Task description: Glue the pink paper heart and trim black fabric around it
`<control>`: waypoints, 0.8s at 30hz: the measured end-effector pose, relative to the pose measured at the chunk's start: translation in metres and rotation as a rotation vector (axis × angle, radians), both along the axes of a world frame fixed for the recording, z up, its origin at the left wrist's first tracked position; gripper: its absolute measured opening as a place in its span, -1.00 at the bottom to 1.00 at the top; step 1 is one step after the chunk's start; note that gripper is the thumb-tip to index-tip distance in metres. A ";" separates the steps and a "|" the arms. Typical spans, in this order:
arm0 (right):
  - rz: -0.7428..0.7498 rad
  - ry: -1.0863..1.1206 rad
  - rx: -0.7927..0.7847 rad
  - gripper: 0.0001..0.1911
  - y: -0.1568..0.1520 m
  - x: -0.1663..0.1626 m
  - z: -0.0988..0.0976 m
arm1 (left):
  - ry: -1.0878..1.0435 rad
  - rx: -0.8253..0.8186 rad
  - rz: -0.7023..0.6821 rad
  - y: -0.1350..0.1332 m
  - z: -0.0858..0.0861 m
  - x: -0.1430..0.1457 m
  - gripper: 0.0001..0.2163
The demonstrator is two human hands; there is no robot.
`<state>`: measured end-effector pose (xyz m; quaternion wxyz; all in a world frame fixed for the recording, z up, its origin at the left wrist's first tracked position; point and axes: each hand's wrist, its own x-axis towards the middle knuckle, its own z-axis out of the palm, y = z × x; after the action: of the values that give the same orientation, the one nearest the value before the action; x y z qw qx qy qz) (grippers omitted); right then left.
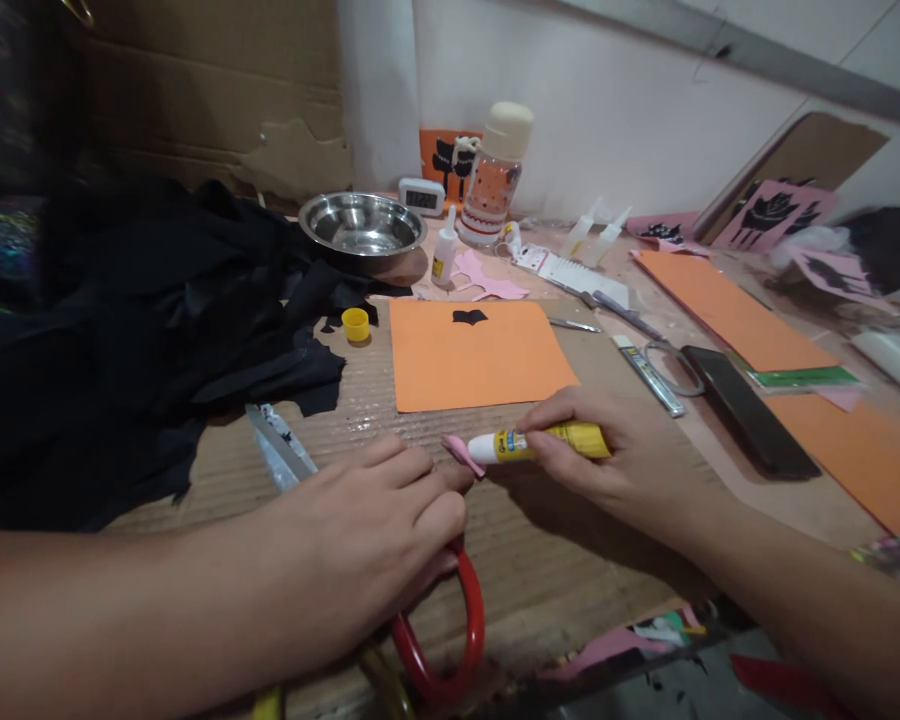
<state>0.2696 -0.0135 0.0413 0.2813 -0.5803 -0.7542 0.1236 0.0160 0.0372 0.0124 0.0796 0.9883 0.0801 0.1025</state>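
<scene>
My right hand (607, 450) is closed round a yellow glue stick (510, 444), whose white end presses against a small pink cut-out piece (463, 453). The fingertips of my left hand (390, 510) pinch that pink piece just above the cardboard. Under my left hand lie scissors with a red handle (477, 610); their blades (281, 440) stick out past the far side of the hand. Beyond both hands, an orange sheet (480, 365) lies flat, with a small black cut-out (469, 316) near its far edge. A yellow cap (355, 325) stands left of the sheet.
Black fabric-like material (142, 340) is heaped on the left. Farther back are a metal bowl (364, 225), a small glue bottle (444, 250), a timer (421, 197) and a drinking bottle (497, 175). On the right are a dark phone-like slab (750, 410) and orange sheets (735, 305).
</scene>
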 end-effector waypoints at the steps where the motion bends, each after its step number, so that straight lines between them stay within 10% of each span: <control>1: 0.019 -0.002 0.003 -0.87 0.000 -0.001 0.001 | -0.001 -0.004 -0.003 0.000 0.000 0.000 -0.76; 24: -0.088 0.004 -0.025 -0.84 0.001 0.007 -0.001 | -0.032 0.037 -0.025 0.001 0.006 -0.001 -0.79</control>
<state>0.2766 -0.0123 0.0405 0.2807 -0.6160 -0.7259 0.1217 0.0150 0.0385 0.0184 0.0640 0.9887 0.0647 0.1188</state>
